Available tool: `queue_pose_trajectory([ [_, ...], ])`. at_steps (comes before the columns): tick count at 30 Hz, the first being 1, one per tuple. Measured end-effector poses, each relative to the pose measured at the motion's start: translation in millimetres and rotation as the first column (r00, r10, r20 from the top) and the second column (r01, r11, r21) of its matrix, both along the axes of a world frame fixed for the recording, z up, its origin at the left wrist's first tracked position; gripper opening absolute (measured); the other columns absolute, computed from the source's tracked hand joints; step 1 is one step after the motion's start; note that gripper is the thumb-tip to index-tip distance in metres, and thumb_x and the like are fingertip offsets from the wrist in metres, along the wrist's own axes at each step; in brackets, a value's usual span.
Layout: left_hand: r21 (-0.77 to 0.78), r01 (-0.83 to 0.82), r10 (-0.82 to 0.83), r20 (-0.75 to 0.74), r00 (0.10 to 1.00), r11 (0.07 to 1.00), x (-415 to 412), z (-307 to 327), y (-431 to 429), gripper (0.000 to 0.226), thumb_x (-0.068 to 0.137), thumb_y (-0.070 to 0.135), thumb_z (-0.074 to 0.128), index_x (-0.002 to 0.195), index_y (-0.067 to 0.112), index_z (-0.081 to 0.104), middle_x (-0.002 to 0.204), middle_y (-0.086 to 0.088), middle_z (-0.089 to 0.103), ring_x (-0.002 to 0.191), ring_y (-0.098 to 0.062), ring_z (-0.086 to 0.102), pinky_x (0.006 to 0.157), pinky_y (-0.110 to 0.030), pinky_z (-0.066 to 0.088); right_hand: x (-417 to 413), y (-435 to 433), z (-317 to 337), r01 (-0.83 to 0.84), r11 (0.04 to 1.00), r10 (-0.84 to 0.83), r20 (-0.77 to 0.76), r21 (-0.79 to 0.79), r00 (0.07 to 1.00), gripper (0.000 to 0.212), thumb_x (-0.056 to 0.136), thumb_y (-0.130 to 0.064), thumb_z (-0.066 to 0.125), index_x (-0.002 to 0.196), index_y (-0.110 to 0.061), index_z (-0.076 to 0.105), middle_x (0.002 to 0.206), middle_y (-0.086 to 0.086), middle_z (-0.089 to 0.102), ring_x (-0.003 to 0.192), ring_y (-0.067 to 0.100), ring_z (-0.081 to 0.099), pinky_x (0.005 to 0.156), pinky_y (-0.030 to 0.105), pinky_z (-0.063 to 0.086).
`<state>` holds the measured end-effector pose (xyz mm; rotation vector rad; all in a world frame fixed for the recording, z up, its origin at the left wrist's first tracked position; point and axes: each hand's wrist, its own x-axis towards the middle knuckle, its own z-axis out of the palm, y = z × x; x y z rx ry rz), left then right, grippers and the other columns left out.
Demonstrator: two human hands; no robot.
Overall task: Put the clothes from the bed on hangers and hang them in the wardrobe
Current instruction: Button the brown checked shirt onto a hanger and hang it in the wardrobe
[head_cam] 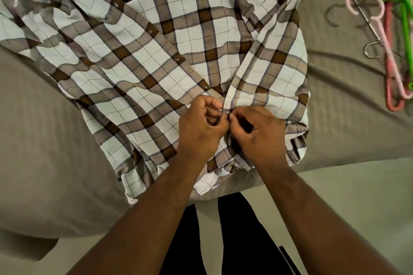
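A white and brown checked shirt point(143, 51) lies spread open on the bed point(44, 129), its collar at the far end and its hem at the near edge. Metal snaps run along its left front edge. My left hand point(201, 128) pinches the left front edge near the hem. My right hand point(257, 134) pinches the right front edge, and the fingertips of both hands meet at the join. A heap of hangers point(388, 29) in pink, green, red and bare metal lies on the bed at the far right, apart from the shirt.
The bed has a beige-grey cover with folds at the right. Its near edge drops to a pale floor point(348, 196), where my dark trouser legs point(241, 241) stand.
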<state>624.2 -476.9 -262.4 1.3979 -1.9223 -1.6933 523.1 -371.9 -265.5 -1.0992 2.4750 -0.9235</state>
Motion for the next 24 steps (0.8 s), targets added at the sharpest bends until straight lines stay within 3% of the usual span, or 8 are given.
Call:
queue_pose_trajectory([
  [2, 0.049, -0.047, 0.048, -0.023, 0.999, 0.998, 0.3, 0.0, -0.2, 0.025, 0.082, 0.008, 0.078, 0.099, 0.017, 0.061, 0.084, 0.003, 0.072, 0.077, -0.006, 0.070, 0.071, -0.023, 0.059, 5.0, -0.2, -0.1, 0.091, 0.996, -0.089, 0.075, -0.018, 0.993, 0.006, 0.089, -0.017, 0.073, 0.092, -0.017, 0.078, 0.082, -0.006, 0.071, 0.072, 0.005, 0.059, 0.069, 0.005, 0.041],
  [3, 0.097, -0.083, 0.087, -0.037, 0.996, 0.992, 0.8, -0.1, -0.3, 0.025, 0.083, 0.006, 0.077, 0.099, 0.017, 0.061, 0.086, 0.003, 0.072, 0.079, -0.006, 0.070, 0.072, -0.022, 0.058, 7.5, -3.7, 2.2, 0.218, 0.976, -0.204, 0.292, -0.015, 0.934, 0.007, 0.090, -0.016, 0.072, 0.090, -0.016, 0.079, 0.079, -0.004, 0.072, 0.069, 0.010, 0.061, 0.066, 0.013, 0.047],
  [5, 0.186, -0.139, 0.151, -0.051, 0.987, 0.973, 3.3, 0.0, -0.6, 0.024, 0.085, 0.005, 0.076, 0.102, 0.014, 0.062, 0.091, -0.001, 0.073, 0.083, -0.009, 0.070, 0.075, -0.022, 0.057, 9.4, -14.5, 7.5, 0.523, 0.844, -0.366, 0.837, 0.115, 0.407, 0.010, 0.091, -0.009, 0.071, 0.086, -0.010, 0.079, 0.070, 0.005, 0.069, 0.060, 0.019, 0.058, 0.056, 0.025, 0.051],
  [6, 0.215, -0.146, 0.160, -0.050, 0.986, 0.966, 5.5, 0.0, -0.6, 0.025, 0.086, 0.006, 0.075, 0.106, 0.013, 0.062, 0.093, -0.002, 0.073, 0.084, -0.010, 0.071, 0.076, -0.022, 0.057, 8.1, -17.0, 9.6, 0.569, 0.792, -0.353, 0.926, 0.219, 0.136, 0.009, 0.091, -0.005, 0.070, 0.085, -0.005, 0.077, 0.067, 0.009, 0.066, 0.057, 0.018, 0.055, 0.052, 0.025, 0.050],
  [8, 0.243, -0.121, 0.129, -0.018, 0.991, 0.963, 11.4, -2.4, 0.3, 0.030, 0.087, 0.008, 0.074, 0.111, 0.017, 0.060, 0.092, -0.001, 0.073, 0.084, -0.009, 0.071, 0.077, -0.025, 0.059, 2.4, -16.0, 12.4, 0.486, 0.810, -0.368, 0.930, 0.326, -0.011, 0.008, 0.090, -0.004, 0.070, 0.087, 0.002, 0.074, 0.068, 0.011, 0.063, 0.055, 0.015, 0.054, 0.050, 0.022, 0.049],
  [15, 0.116, -0.008, -0.016, 0.203, 0.979, 0.993, 19.8, -5.1, 12.5, 0.030, 0.084, 0.014, 0.077, 0.104, 0.022, 0.057, 0.076, 0.006, 0.073, 0.065, 0.000, 0.068, 0.053, -0.012, 0.049, -20.1, -30.4, 33.5, 0.273, 0.945, -0.328, 0.526, 0.182, 0.785, 0.036, 0.091, -0.038, 0.073, 0.070, -0.009, 0.072, 0.059, 0.006, 0.067, 0.047, 0.011, 0.054, 0.048, 0.025, 0.048],
  [20, 0.102, 0.070, -0.101, 0.344, 0.934, 0.992, 11.3, 2.6, 0.1, 0.011, 0.090, 0.025, 0.072, 0.094, 0.023, 0.061, 0.068, 0.005, 0.071, 0.056, -0.002, 0.066, 0.047, -0.014, 0.050, -21.4, -60.8, 3.6, 0.162, 0.919, -0.268, 0.268, 0.360, 0.925, 0.042, 0.083, -0.048, 0.078, 0.071, -0.010, 0.065, 0.061, 0.002, 0.061, 0.055, 0.013, 0.059, 0.049, 0.027, 0.045],
  [24, -0.146, 0.017, 0.035, 0.347, 0.937, 0.989, -2.6, 6.9, -16.3, 0.010, 0.097, 0.027, 0.062, 0.093, 0.018, 0.061, 0.077, 0.006, 0.066, 0.061, -0.003, 0.061, 0.047, -0.006, 0.044, -22.3, -61.0, -7.5, 0.162, 0.902, -0.264, 0.214, 0.400, 0.941, 0.027, 0.085, -0.030, 0.074, 0.073, -0.007, 0.065, 0.062, 0.002, 0.058, 0.056, 0.014, 0.057, 0.049, 0.026, 0.042],
])
